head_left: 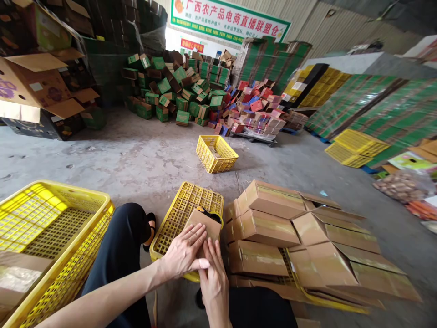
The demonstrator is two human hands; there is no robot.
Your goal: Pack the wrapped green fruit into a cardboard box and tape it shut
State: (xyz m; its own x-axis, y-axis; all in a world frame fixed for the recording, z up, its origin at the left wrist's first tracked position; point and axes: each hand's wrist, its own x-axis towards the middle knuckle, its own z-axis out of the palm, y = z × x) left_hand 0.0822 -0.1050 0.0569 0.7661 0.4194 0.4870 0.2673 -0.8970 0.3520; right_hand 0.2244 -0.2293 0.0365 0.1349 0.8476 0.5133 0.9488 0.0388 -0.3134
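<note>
A small brown cardboard piece, perhaps a flattened box, lies on the upturned yellow plastic crate between my knees. My left hand rests on its near left part, fingers stretched out. Beside it my right hand lies along the near edge, its fingers also extended and touching the cardboard. The two thumbs meet or nearly meet. At the far side of the cardboard, a black and yellow object shows in part; its kind is unclear.
Several taped cardboard boxes are stacked at my right. A large yellow crate holding cardboard stands at my left. Ahead sits a smaller yellow basket. Beyond it are heaps of green boxes and red boxes.
</note>
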